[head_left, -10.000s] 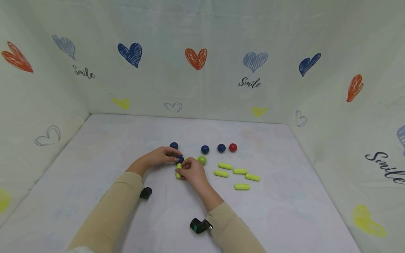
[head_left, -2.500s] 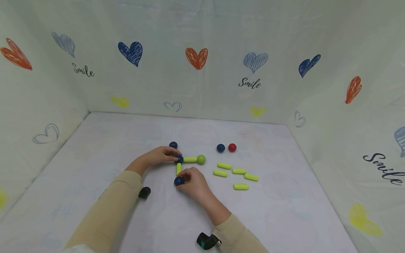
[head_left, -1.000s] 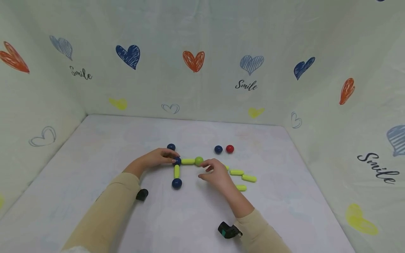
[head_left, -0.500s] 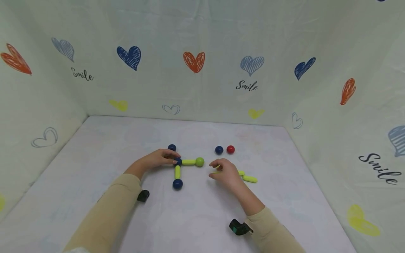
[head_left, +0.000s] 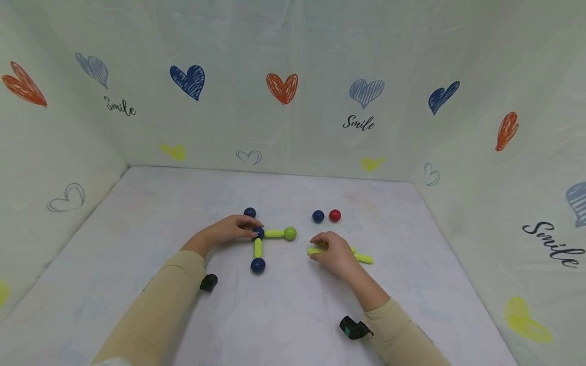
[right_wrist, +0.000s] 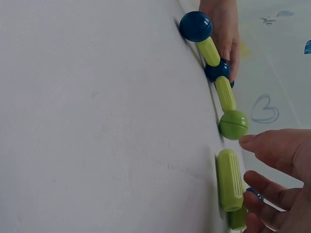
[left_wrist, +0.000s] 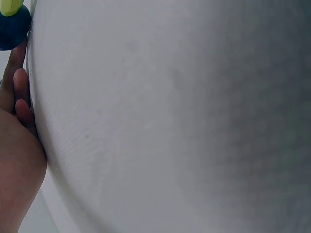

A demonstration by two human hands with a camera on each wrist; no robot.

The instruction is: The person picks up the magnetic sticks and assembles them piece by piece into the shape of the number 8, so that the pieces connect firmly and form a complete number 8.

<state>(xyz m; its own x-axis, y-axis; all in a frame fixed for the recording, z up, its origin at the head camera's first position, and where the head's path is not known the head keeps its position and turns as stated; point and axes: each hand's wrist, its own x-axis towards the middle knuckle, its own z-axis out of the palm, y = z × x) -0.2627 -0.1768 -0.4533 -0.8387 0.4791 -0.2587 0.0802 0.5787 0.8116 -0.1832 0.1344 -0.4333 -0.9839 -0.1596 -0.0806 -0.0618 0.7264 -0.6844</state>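
Note:
My left hand (head_left: 231,229) pinches a blue ball (head_left: 258,233) between thumb and fingers. From that ball one yellow-green rod (head_left: 274,234) runs right to a green ball (head_left: 290,233). A second rod (head_left: 258,248) runs toward me to another blue ball (head_left: 258,265). My right hand (head_left: 336,254) reaches over a loose yellow-green rod (right_wrist: 230,179), thumb and fingers spread apart with the fingertips close to it. The right wrist view shows the joined pieces beyond the thumb. In the left wrist view, fingers (left_wrist: 17,82) lie by a blue ball at the edge.
Behind my left hand sits a loose blue ball (head_left: 250,212). Another blue ball (head_left: 318,216) and a red ball (head_left: 335,215) stand farther back right. More loose rods (head_left: 363,258) lie partly behind my right hand. A cloth backdrop (head_left: 284,132) borders the table.
A rod and a blue ball have joined the near side of the held ball. My right hand has left that near ball and moved right to the loose rods. The left hand stays put.

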